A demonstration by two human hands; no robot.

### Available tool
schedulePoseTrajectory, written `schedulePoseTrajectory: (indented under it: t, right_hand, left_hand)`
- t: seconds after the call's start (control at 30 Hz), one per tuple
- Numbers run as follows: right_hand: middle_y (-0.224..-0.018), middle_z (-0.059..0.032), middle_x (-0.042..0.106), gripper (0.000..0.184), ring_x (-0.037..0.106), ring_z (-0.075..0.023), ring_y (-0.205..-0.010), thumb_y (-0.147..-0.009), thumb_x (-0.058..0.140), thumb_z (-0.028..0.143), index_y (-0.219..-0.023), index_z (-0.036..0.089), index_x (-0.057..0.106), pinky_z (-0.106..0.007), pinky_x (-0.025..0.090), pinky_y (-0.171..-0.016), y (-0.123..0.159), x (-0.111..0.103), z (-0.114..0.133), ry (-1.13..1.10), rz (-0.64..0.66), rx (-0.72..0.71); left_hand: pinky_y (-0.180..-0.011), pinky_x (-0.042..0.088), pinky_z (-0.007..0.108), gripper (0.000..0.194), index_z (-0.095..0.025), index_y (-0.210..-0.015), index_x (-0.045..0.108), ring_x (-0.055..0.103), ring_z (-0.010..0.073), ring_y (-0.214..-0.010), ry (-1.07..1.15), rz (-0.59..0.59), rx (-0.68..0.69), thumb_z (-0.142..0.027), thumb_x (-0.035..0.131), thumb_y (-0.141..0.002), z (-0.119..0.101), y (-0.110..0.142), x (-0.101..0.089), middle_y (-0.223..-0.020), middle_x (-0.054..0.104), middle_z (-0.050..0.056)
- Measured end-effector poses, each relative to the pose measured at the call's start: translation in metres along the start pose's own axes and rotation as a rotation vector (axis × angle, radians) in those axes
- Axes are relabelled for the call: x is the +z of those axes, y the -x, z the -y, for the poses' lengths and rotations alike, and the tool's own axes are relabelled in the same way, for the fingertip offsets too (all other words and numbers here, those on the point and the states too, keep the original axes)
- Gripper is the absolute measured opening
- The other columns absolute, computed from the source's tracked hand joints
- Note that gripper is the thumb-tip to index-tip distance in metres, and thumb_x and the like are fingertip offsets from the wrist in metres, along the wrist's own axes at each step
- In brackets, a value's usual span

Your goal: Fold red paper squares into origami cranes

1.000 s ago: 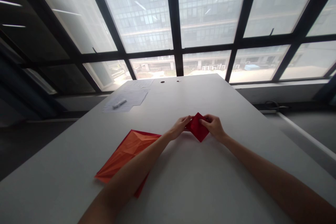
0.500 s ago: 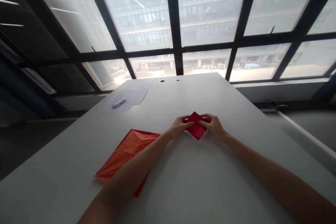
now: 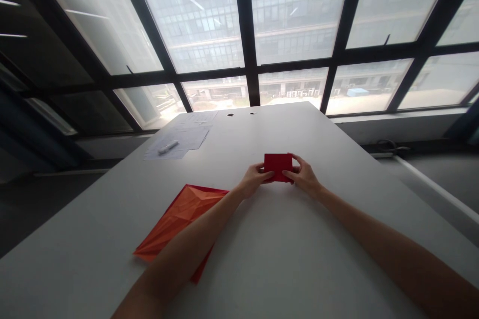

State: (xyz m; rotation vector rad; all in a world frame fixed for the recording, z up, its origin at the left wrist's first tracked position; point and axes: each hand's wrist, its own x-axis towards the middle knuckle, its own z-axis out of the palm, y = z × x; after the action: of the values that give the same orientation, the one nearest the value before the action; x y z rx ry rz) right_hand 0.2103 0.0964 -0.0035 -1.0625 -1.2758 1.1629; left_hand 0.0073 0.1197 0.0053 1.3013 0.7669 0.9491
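Well, at the far left of the counter (image 3: 262,244) lie loose printed papers (image 3: 177,139) with a white marker (image 3: 168,147) on top. Nearer me is a large creased orange-red paper sheet (image 3: 175,224), faceted with many folds, and my left forearm (image 3: 189,239) crosses above its lower part, hiding some of it.

Toward the middle, my left hand (image 3: 256,179) is partly closed, gripping the left edge of a folded red paper square (image 3: 277,166). The square sits between my hands, just ahead of me, near the middle of the counter. Its sides run nearly square to my view, and I can't tell whether its lower edge is resting on the counter or lifted slightly. My right hand (image 3: 301,174) grips the opposite edge, with fingers (image 3: 294,159) arched over the upper right corner.

The square looks light and soft, though its layers should make it a little stiffer than a single sheet. It could slip or bend under heavy pressure, and a hard pinch may leave a crease. I'd judge it best held lightly by opposite edges between fingertips and thumbs, as both hands are placed now.

To the right, only my bare forearm (image 3: 377,229) reaches in across the pale counter.
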Motion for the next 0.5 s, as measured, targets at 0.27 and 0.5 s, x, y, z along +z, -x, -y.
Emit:
schedulePoseTrajectory:
  t: [0.27, 0.5]
  right_hand:
    - [-0.069, -0.0011, 0.072, 0.083, 0.057, -0.0132, -0.047, -0.072, 0.077, 0.036, -0.144, 0.016, 0.041, -0.021, 0.043, -0.04, -0.0021, -0.0043, -0.0025, 0.072, 0.088, 0.005]
    - [-0.067, 0.0005, 0.07, 0.065, 0.052, -0.011, -0.045, -0.077, 0.068, 0.039, -0.134, 0.015, 0.05, -0.02, 0.037, -0.04, -0.0033, -0.0011, -0.0041, 0.084, -0.015, -0.04]
  left_hand:
    - [-0.079, 0.058, 0.037, 0.053, -0.011, -0.11, 0.067, 0.071, 0.0228, -0.083, 0.098, -0.088, -0.049, -0.038, 0.086, -0.068, 0.0072, -0.0054, -0.0015, -0.1, 0.074, 0.013]
    - [-0.076, 0.06, 0.036, 0.055, -0.013, -0.112, 0.063, 0.071, 0.0206, -0.08, 0.091, -0.172, -0.076, -0.03, 0.088, -0.066, 0.0066, -0.0058, -0.0002, -0.093, 0.074, 0.01]
